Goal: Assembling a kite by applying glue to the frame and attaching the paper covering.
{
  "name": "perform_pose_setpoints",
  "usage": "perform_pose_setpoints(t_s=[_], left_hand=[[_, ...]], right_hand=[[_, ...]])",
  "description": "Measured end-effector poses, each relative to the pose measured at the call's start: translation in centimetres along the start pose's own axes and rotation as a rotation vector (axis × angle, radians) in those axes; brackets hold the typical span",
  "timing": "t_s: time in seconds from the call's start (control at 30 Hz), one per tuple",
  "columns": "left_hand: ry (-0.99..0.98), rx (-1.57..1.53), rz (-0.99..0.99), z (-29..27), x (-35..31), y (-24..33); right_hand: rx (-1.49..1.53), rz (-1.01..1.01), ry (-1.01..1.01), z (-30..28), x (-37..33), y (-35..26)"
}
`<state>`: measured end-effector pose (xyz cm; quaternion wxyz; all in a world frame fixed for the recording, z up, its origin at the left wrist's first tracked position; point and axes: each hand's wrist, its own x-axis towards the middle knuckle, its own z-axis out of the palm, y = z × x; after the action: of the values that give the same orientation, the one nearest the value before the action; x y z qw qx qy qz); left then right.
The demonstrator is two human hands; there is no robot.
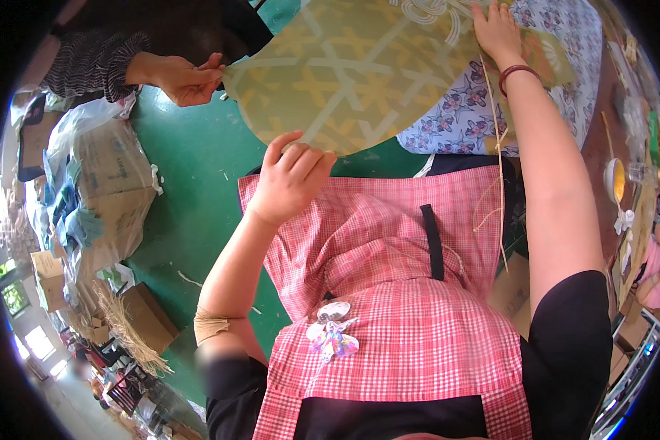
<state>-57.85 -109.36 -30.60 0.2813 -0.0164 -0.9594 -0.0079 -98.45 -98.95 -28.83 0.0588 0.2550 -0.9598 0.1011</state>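
A large olive-yellow sheet (pixel 359 81) with a rounded edge and pale crisscross bands stretches across the top of the head view. My left hand (pixel 293 176) has its fingers curled on the near edge of this sheet. Further right, my right hand (pixel 497 33) lies on the sheet's right side with fingers stretched out, beside a looped white cord knot (pixel 436 13). Another person's hand (pixel 183 79) pinches the sheet's left tip. Beneath the sheet on the right is a pale blue butterfly-print cloth (pixel 451 117). A thin straw strip (pixel 496 125) hangs down below my right hand.
A plastic-wrapped carton (pixel 114 187) stands on the green floor (pixel 176 158) at left, near a brown box (pixel 148 317) and dry straw (pixel 128 323). At right, a bowl with yellow contents (pixel 614 181) sits on the brown tabletop (pixel 601 147). My checked apron (pixel 396 330) covers my lap.
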Motion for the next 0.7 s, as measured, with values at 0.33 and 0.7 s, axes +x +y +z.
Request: perform_pose_setpoints(t_s=[0.33,0.7], left_hand=[[0.005,-0.005,0.054,-0.6,0.3,-0.2],[0.009,0.009,0.092,0.3,-0.2,-0.5]], right_hand=[[0.032,-0.006,-0.018,0.2,-0.2,-0.5],[0.033,-0.022,0.034,1.0,0.4,0.2]])
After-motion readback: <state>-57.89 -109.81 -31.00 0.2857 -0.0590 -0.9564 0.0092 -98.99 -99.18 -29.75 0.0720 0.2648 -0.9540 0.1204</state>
